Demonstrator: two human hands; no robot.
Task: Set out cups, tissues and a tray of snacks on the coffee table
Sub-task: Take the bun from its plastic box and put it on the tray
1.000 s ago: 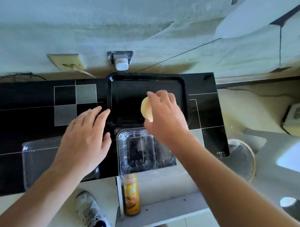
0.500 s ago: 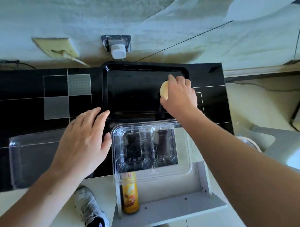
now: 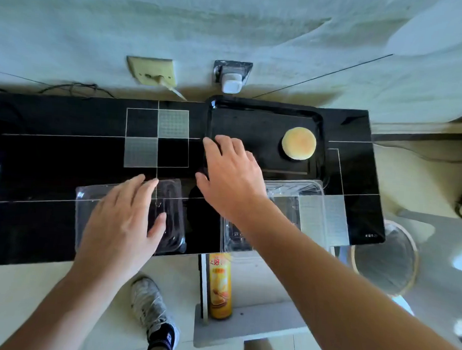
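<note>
A round pale-yellow pastry [image 3: 299,143] lies flat in the right part of a black tray [image 3: 266,108] at the back of the black coffee table [image 3: 68,148]. My right hand [image 3: 230,174] hovers with relaxed fingers over the tray's left front corner and holds nothing. Beneath its wrist sits a clear plastic snack box [image 3: 312,217], which looks empty. My left hand [image 3: 123,223] lies flat with straight fingers on a second clear plastic container [image 3: 170,217] near the table's front edge.
A yellow snack tube [image 3: 220,287] stands on a white shelf [image 3: 245,329] below the table's front edge. A bin [image 3: 384,256] sits at the right. Behind the table, a wall socket [image 3: 152,71] and a white charger [image 3: 231,83]. My shoe [image 3: 152,308] is on the floor.
My right hand carried the pastry to the tray's right side, let it go, and drew back left to the tray's front corner. The view shifted right; my left hand stays by the left container.
</note>
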